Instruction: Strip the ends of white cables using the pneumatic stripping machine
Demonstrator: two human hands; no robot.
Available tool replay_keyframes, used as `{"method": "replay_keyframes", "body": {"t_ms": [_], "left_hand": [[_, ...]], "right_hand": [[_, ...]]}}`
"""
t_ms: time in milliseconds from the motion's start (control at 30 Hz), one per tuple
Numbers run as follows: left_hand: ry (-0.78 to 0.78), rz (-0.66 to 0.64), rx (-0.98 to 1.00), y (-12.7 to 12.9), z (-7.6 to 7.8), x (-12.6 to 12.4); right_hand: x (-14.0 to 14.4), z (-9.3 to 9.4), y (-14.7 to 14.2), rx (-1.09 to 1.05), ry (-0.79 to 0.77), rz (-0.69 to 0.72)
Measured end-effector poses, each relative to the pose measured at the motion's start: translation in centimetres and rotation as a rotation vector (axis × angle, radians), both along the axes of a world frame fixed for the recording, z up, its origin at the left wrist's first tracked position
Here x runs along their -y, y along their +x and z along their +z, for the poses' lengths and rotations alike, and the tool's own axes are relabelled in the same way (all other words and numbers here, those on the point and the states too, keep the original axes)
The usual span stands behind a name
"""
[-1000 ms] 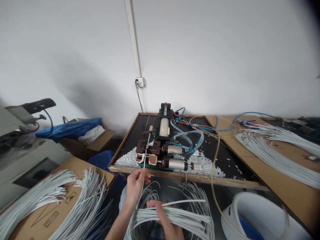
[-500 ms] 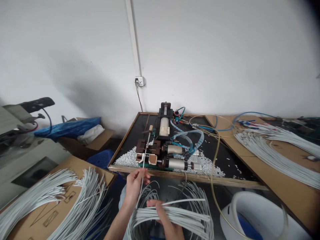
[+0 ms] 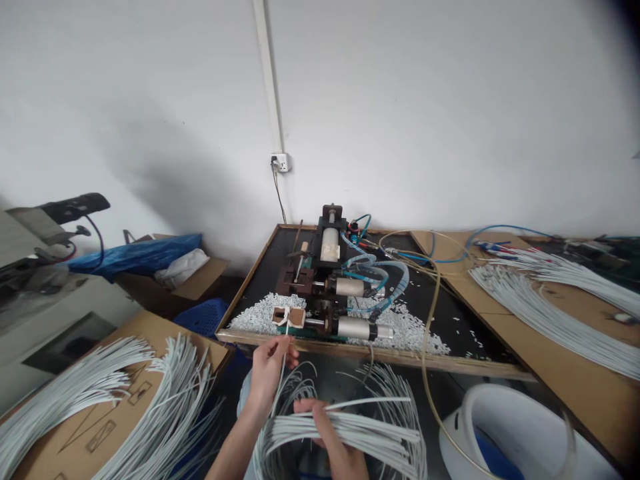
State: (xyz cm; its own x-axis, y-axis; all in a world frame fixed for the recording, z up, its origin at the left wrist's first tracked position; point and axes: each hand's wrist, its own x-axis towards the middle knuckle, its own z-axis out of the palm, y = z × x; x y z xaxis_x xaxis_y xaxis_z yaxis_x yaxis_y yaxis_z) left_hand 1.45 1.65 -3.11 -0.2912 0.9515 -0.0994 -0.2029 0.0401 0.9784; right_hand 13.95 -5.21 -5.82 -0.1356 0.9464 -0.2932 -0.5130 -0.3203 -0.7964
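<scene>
Bench against a pale wall; clock read from the middle of our view. At seven o'clock our left hand (image 3: 271, 363) has thumb and fingertips pinched on a single pale wire (image 3: 287, 329). The wire runs up from the fingers to a tan-faced clamp (image 3: 296, 318) at the near end of a machine (image 3: 330, 243) with metal cylinders, set on a black table (image 3: 275, 260) with a wooden rim.

At six o'clock our right hand (image 3: 337, 443) is closed round a thick bundle of wires (image 3: 375, 437), thumb across the top; the bundle's cut ends point to about four o'clock.

Markings: a light label (image 3: 333, 253) sits on the machine's rear cylinder, too small for us to read. At eight o'clock, cardboard (image 3: 80, 450) bears dark printed lines and a crossed rectangle (image 3: 101, 435); we make out these shapes only. Two sheaves of wires (image 3: 167, 400) lie on it.

White scraps (image 3: 255, 313) are heaped round the machine. Four o'clock: a white bucket (image 3: 459, 430), blue inside. Three o'clock: more wires on cardboard. Eleven o'clock: wall socket (image 3: 281, 162), plug in.
</scene>
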Motion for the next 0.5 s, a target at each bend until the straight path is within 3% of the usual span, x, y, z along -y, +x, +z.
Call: {"method": "replay_keyframes", "body": {"t_ms": [267,433,500], "left_hand": [[0.037,-0.055,-0.114,-0.4,0.8,0.1],[0.150,-0.022,-0.336,0.2,2.8,1.7],[0.169,-0.108,-0.467,0.7,3.8,2.5]], "right_hand": [[0.9,0.6,0.3,0.049,0.004,-0.010],[1.4,1.2,0.8,0.146,0.034,-0.013],[1.5,1.5,0.8,0.240,0.076,-0.018]]}}
